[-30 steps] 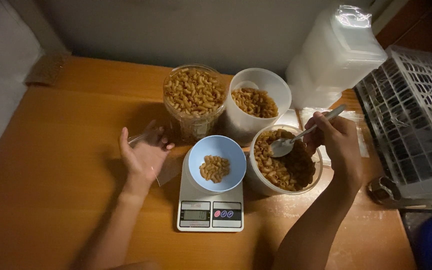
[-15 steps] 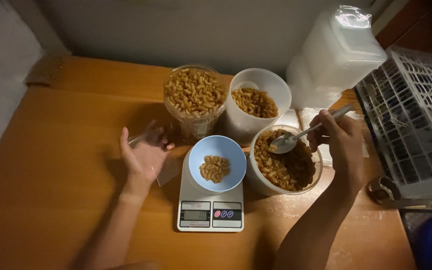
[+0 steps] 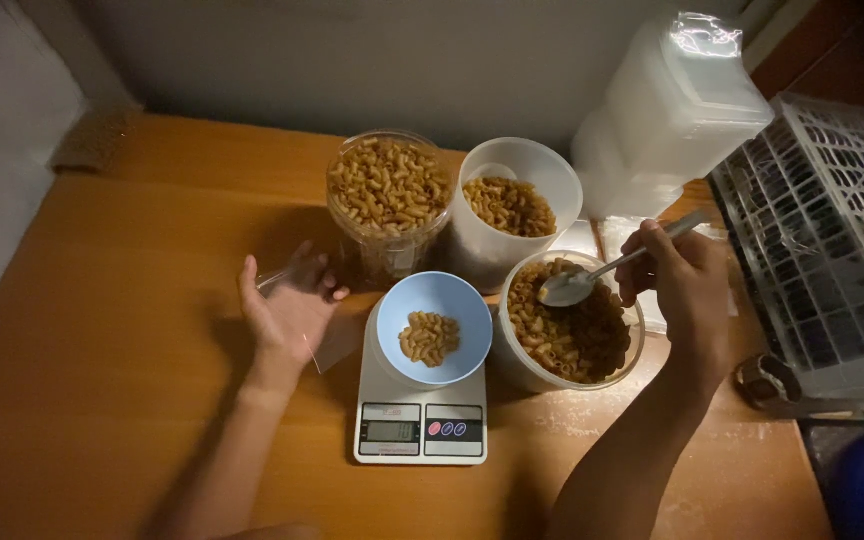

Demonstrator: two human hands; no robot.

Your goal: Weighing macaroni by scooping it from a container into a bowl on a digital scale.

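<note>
Right hand: the right hand (image 3: 687, 290) pinches the handle of a metal spoon (image 3: 592, 278) between thumb and fingers, the bowl of the spoon poised just above the pasta in the nearest tub (image 3: 620, 368).
Spoon load: looks empty or nearly so; hard to tell from this angle.
Left hand: the left hand (image 3: 287, 305) lies open, palm up and fingers spread, holding a small clear plastic bag (image 3: 324, 340) just left of the scale.
Blue bowl: the blue bowl (image 3: 432, 328) sits on the white kitchen scale (image 3: 418, 425), a small heap of macaroni in its middle.
Neighbours: a clear jar (image 3: 388, 205) heaped with macaroni and a white tub (image 3: 518, 210) part full stand behind the bowl, touching or nearly so.
Doing it well: I'd say dig the spoon shallow, take a modest scoop, and keep it level across the short gap from tub to bowl.
Watch: tip it low over the bowl's centre so pieces don't bounce onto the scale platform or the wooden table (image 3: 122, 330).
Pace: small additions, pausing to let the display settle.
</note>
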